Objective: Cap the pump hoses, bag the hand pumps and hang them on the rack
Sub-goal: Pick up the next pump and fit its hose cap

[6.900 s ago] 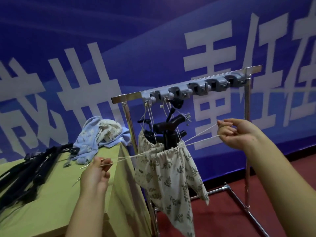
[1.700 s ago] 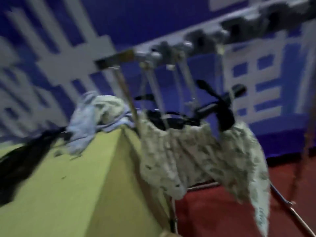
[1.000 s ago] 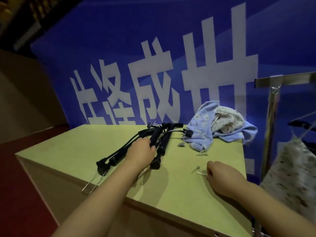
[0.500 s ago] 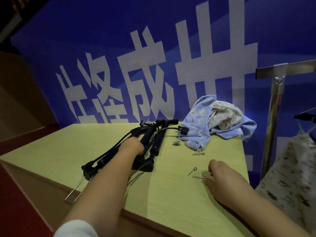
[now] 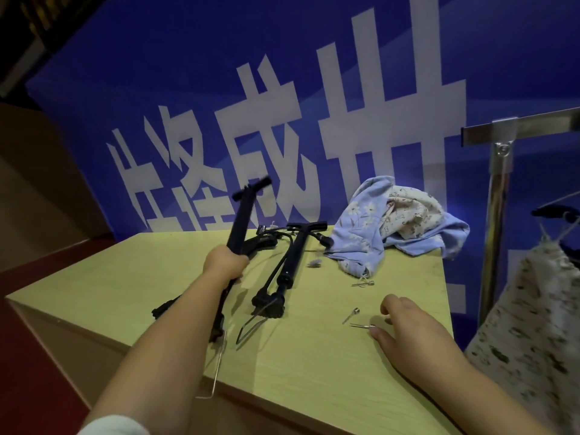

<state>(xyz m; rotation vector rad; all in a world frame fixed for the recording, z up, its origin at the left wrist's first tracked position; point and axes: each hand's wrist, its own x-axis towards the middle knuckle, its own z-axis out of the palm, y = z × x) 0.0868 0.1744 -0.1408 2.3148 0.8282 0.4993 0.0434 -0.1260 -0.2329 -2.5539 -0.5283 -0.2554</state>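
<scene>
My left hand (image 5: 225, 264) grips the barrel of a black hand pump (image 5: 240, 221) and holds it tilted, T-handle up, its foot wire hanging past the table's front edge. A second black pump (image 5: 291, 265) lies flat on the yellow table (image 5: 131, 287) with its hose alongside. My right hand (image 5: 405, 328) rests on the table, fingertips touching a small metal needle piece (image 5: 361, 325); another needle (image 5: 351, 314) lies just left of it and a third (image 5: 364, 284) farther back. A floral bag (image 5: 533, 334) with pump handles hangs from the steel rack (image 5: 499, 196) at right.
A heap of blue and beige cloth bags (image 5: 398, 227) lies at the table's back right corner. More black pump parts (image 5: 260, 241) sit behind my left hand. A blue banner wall with white characters (image 5: 282, 105) stands close behind the table. Red floor lies at left.
My left hand has lifted one pump off the pile, tilting its handle upward. My right hand stays at the metal needle. Before that I turned from the rack to the table.
</scene>
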